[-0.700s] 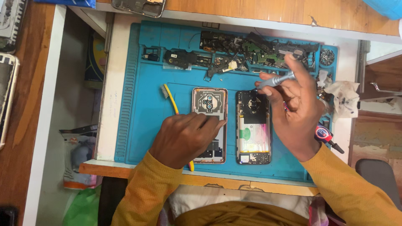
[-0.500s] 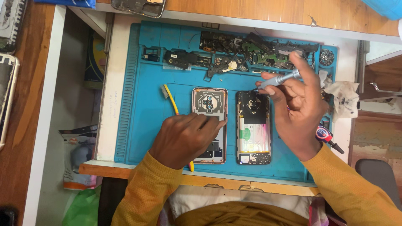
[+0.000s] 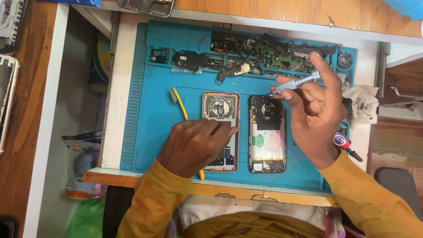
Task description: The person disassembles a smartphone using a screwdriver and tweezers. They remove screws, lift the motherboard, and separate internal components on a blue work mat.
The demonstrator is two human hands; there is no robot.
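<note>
On the blue mat (image 3: 150,132) in front of us lie two opened phone halves side by side: the back cover (image 3: 221,110) on the left and the phone body (image 3: 267,136), with its battery showing, on the right. Our left hand (image 3: 196,143) rests palm down on the near part of the back cover, fingers spread flat and gripping nothing, which keeps it from sliding. Our right hand (image 3: 315,119) pinches a slim grey screwdriver (image 3: 294,83) between thumb and fingers, the tip pointing left toward the far end of the phone body, just above it. To do this well, we judge that we should keep the driver steady, seat the tip squarely before turning, and press lightly. Loose parts (image 3: 264,55) crowd the far edge of the mat, and a yellow brush (image 3: 179,102) lies left of the cover.
</note>
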